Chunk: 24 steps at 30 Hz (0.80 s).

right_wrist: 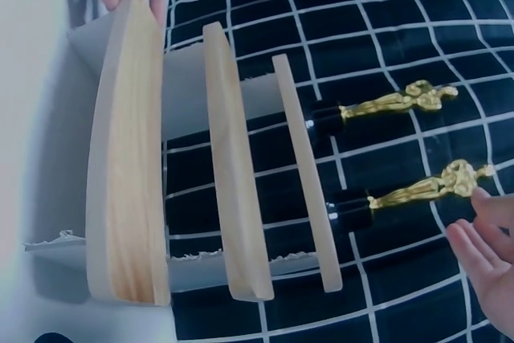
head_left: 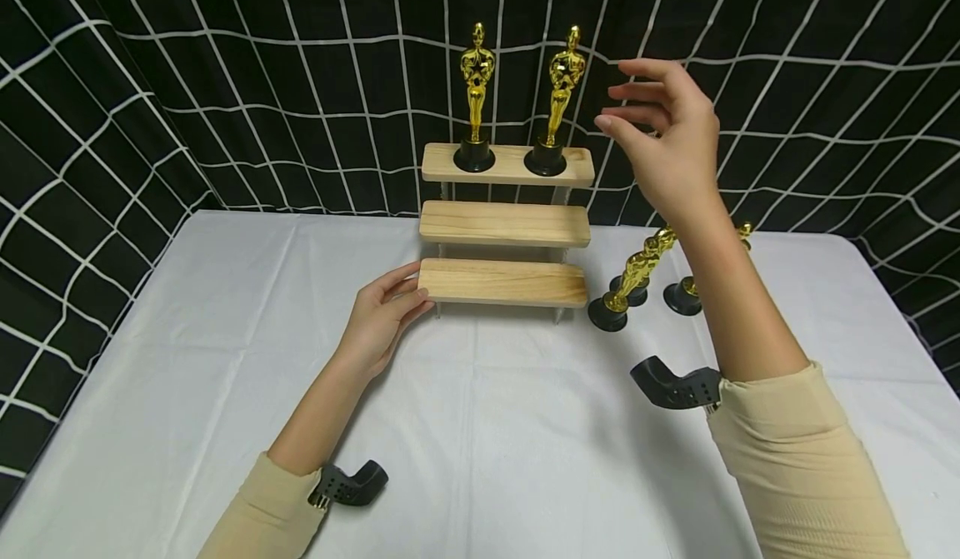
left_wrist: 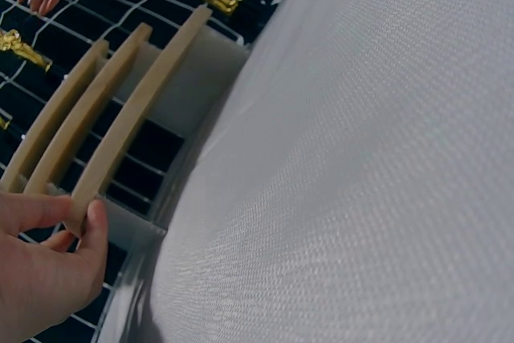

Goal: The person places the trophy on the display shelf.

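Observation:
A three-tier wooden display stand (head_left: 504, 282) has two gold trophy statuettes with black bases on its top tier. One trophy (head_left: 477, 84) is upright near the left end; the other trophy (head_left: 561, 97) is toward the right end, leaning slightly in the head view. My left hand (head_left: 382, 317) pinches the left end of the lowest tier between thumb and fingers, also plain in the left wrist view. Raised to the right of the right-hand trophy, my right hand (head_left: 671, 142) holds nothing, its fingers loosely bent and thumb apart. In the right wrist view its fingertips (right_wrist: 459, 234) are close by the statuette's head.
Several more gold trophies (head_left: 636, 276) stand on the white-clothed table (head_left: 480, 426) right of the stand, partly behind my right forearm. A black cloth with a white grid (head_left: 315, 109) hangs behind and at the sides. Each wrist carries a black camera mount (head_left: 675, 382).

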Tool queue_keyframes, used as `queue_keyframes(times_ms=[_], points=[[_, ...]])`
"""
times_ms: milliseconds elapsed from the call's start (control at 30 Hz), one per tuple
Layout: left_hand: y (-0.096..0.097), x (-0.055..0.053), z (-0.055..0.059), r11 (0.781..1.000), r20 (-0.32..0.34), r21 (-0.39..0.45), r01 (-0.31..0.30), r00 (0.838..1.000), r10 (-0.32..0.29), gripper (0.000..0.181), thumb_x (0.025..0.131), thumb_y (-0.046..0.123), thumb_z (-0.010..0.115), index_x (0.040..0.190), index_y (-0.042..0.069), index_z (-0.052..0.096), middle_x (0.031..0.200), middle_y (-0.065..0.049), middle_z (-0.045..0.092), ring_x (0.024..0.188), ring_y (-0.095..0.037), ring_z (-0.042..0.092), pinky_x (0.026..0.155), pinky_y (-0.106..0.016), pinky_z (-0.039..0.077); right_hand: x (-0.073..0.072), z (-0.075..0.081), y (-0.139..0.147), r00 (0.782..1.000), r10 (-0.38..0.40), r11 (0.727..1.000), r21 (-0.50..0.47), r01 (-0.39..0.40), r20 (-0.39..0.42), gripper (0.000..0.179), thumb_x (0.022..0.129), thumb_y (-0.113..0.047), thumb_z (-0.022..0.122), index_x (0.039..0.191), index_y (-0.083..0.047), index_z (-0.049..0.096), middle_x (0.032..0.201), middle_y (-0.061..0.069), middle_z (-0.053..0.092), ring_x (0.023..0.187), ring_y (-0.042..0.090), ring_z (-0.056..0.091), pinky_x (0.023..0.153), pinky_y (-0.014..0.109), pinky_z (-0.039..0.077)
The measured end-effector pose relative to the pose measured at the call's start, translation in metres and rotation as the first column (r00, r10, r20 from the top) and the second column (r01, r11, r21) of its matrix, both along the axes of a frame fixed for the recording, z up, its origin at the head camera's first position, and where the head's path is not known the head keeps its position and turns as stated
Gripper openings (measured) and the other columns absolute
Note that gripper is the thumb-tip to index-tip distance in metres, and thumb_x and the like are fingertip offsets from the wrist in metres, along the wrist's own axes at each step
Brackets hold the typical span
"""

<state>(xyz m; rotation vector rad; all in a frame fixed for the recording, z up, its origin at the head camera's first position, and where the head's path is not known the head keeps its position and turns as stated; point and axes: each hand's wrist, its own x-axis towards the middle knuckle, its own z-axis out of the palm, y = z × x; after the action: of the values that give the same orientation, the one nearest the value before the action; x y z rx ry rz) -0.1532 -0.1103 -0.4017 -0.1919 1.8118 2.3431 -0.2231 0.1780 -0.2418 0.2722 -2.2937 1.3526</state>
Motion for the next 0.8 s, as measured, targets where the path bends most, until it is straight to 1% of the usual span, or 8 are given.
queue_keyframes(times_ms=[133,267,367,467,633,800], points=[[0.000,0.000,0.000,1.000,0.002,0.003,0.000,1.000,0.000,0.053,0.104,-0.012,0.054,0.156,-0.006,0.044,0.137,-0.023,0.053,0.103,-0.012,0.067,0.098,-0.019,0.062,0.005,-0.003,0.001,1.000,-0.006,1.000,0.016,0.007,-0.006,0.048,0.099,-0.002,0.072,0.145,-0.007,0.059,0.132,0.013,0.066,0.113,0.014,0.070,0.103,0.023,0.060],[0.000,0.000,0.000,1.000,0.001,-0.002,0.002,1.000,-0.002,0.053,0.104,-0.011,0.054,0.156,-0.005,0.044,0.139,-0.024,0.053,0.106,-0.013,0.066,0.099,-0.020,0.062,0.011,-0.006,0.003,1.000,-0.002,1.000,0.021,0.002,-0.015,0.047,0.099,-0.002,0.072,0.145,-0.005,0.059,0.130,0.011,0.067,0.107,0.006,0.068,0.101,0.022,0.061],[0.000,0.000,0.000,1.000,0.003,-0.007,0.001,1.000,-0.001,0.053,0.104,-0.011,0.054,0.156,-0.005,0.045,0.138,-0.024,0.053,0.106,-0.014,0.066,0.099,-0.020,0.062,0.017,-0.007,0.004,1.000,0.008,1.000,0.019,-0.008,-0.015,0.045,0.100,-0.002,0.072,0.143,-0.006,0.060,0.129,0.013,0.068,0.102,0.000,0.066,0.097,0.019,0.062],[0.000,0.000,0.001,1.000,0.007,-0.009,-0.003,1.000,0.003,0.053,0.104,-0.011,0.054,0.155,-0.005,0.045,0.136,-0.022,0.053,0.104,-0.013,0.067,0.099,-0.020,0.062,0.023,-0.010,0.005,1.000,0.011,1.000,0.022,-0.011,-0.008,0.042,0.100,-0.003,0.072,0.141,-0.008,0.062,0.128,0.015,0.070,0.101,0.001,0.067,0.093,0.016,0.062],[-0.001,0.000,0.000,1.000,0.010,-0.003,-0.002,1.000,0.002,0.053,0.104,-0.011,0.054,0.156,-0.005,0.044,0.137,-0.024,0.053,0.103,-0.012,0.067,0.098,-0.020,0.062,0.031,-0.015,0.006,1.000,0.006,0.999,0.052,-0.006,-0.010,0.039,0.102,-0.004,0.070,0.140,-0.007,0.063,0.127,0.016,0.071,0.105,0.003,0.068,0.094,0.015,0.061],[-0.001,0.000,0.000,1.000,0.007,-0.007,0.003,1.000,-0.003,0.053,0.104,-0.011,0.054,0.156,-0.005,0.044,0.139,-0.025,0.053,0.106,-0.014,0.066,0.099,-0.020,0.061,0.038,-0.023,0.011,1.000,-0.004,0.999,0.048,0.004,-0.006,0.038,0.102,-0.005,0.070,0.139,-0.008,0.064,0.126,0.016,0.072,0.103,-0.001,0.067,0.090,0.012,0.060]])
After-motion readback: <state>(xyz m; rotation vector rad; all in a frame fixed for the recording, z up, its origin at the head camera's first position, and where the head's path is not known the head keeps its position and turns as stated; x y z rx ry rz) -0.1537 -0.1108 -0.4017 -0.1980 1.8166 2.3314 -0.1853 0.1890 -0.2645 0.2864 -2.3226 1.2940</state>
